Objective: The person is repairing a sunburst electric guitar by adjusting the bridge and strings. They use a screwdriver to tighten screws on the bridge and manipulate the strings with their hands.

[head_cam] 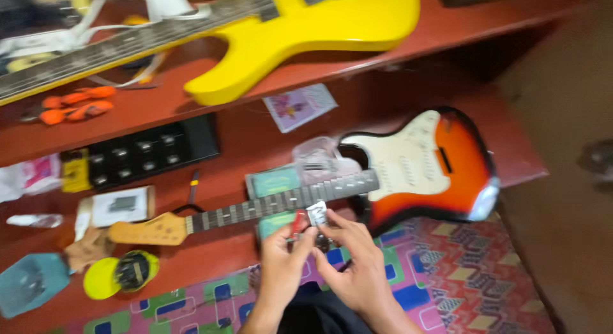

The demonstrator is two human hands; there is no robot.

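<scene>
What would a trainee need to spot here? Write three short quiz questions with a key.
1. True or false: both hands hold one small item together.
2. Which guitar lies nearest the hands: A yellow, B sunburst?
3. What colour are the plier handles on the upper shelf?

Key:
1. True: left hand and right hand pinch a small red and silver item.
2. B, the sunburst guitar, not the yellow guitar.
3. Orange pliers.

A yellow guitar (306,27) lies above a sunburst guitar (434,168) of orange, red and black with a cream pickguard. The pliers (73,104) have orange handles. The mat (460,270) shows pink, blue and green blocks.
</scene>
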